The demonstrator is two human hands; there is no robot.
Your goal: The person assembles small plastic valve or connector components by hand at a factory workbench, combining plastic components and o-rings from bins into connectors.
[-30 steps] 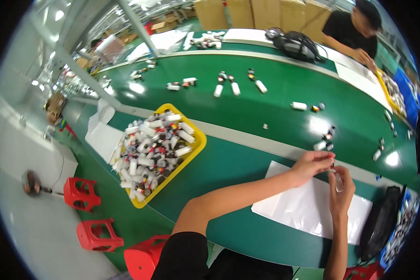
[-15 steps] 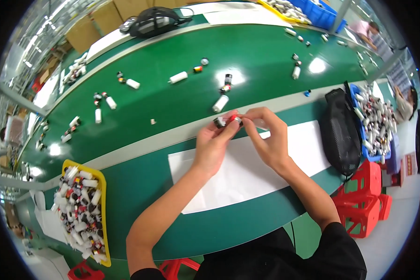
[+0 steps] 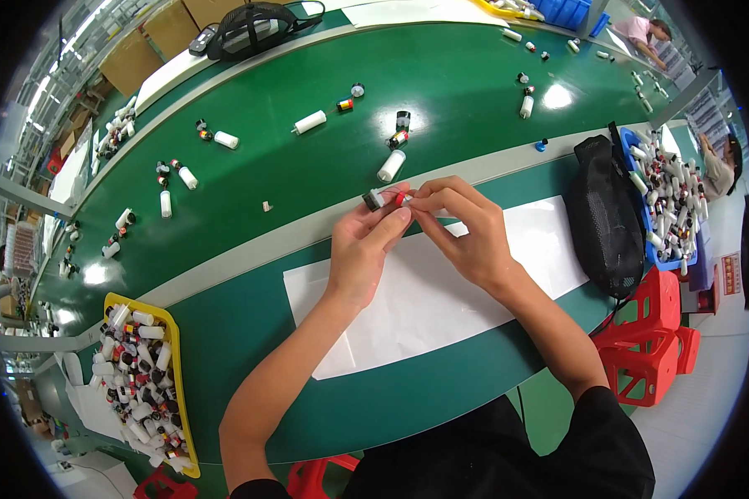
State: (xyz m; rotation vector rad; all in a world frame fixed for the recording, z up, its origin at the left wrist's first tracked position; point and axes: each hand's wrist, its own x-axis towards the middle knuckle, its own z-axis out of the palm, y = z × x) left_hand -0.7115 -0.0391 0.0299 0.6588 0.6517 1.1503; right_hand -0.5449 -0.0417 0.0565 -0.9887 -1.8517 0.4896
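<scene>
Above the far edge of a white sheet (image 3: 416, 308), my two hands meet at a small part. My left hand (image 3: 359, 256) is closed around a black-and-white cylindrical part (image 3: 374, 200), its black end sticking out beyond the fingertips. Thin dark red wire seems to run from it to a small red piece (image 3: 402, 200). That red piece is pinched at the fingertips of my right hand (image 3: 470, 233). Fingers cover much of both pieces. Beyond my hands a white cylinder (image 3: 391, 166) lies near a black-and-yellow piece (image 3: 399, 139) on the green surface (image 3: 308, 175).
A yellow bin (image 3: 183, 391) full of white and black parts is at left. To the right are a black mesh bag (image 3: 603, 220), a loaded blue bin (image 3: 682, 264) and red stools (image 3: 649, 358). Small part groups lie across the green surface. Other people sit at far right.
My hands have shifted slightly left in the view. The black-and-white part now sits farther from the red piece, with wire showing between them. The whole view has shifted a little.
</scene>
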